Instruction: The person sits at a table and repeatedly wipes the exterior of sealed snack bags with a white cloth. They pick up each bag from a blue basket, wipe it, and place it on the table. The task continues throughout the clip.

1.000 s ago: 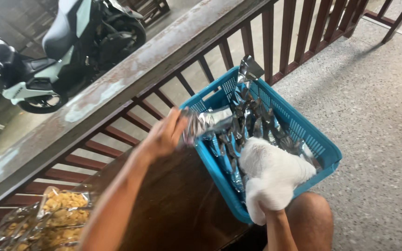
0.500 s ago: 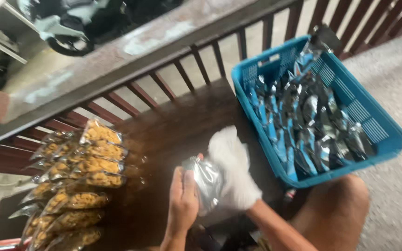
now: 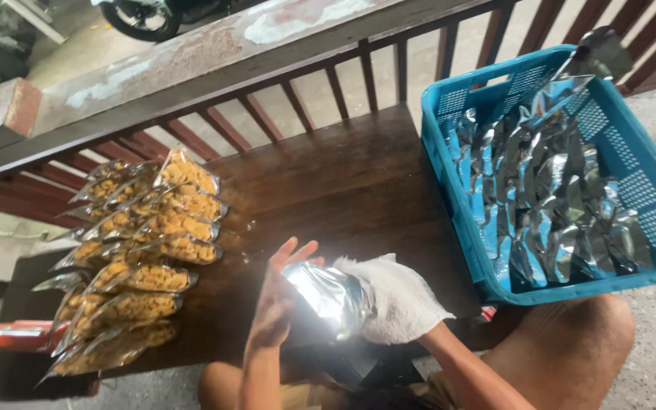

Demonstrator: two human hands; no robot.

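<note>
A silver foil pouch [image 3: 332, 296] is held between the bare left hand [image 3: 276, 304] and the cloth-wrapped right hand [image 3: 392, 300], over a dark wooden table [image 3: 343, 182].

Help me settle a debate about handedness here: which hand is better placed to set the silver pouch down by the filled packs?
Probably the left hand. It is bare and lies on the side of the silver pouch nearer the filled packs. The cloth-covered right hand sits toward the blue basket.
</note>
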